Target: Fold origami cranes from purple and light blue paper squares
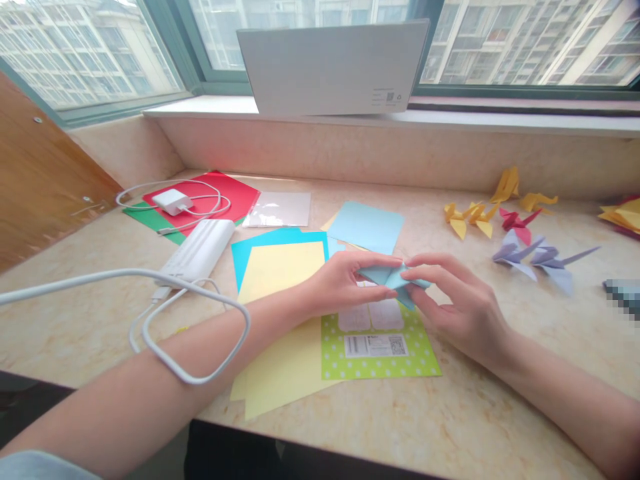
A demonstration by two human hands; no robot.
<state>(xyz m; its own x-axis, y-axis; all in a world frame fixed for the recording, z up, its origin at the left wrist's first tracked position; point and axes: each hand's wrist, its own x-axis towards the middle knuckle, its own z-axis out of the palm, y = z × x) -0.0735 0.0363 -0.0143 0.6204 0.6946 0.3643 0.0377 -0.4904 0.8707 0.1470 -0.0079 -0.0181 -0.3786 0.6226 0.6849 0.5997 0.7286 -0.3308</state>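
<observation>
Here the left hand [347,283] and right hand [465,310] both pinch the folded blue paper [395,277], over the green dotted packet [383,367]; likely a shaping fold, and the next move seemingly calls for light, exact pressure.

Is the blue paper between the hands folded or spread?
Folded: the paper shows narrow, pointed flaps between the left hand and right hand.

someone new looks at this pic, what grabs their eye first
Probably the light-blue folded paper near the middle, held in the fingers of the left hand and right hand. Next, likely the cluster of yellow, red and purple origami cranes at right, and the lime-green polka-dot packet below the hands.
</observation>
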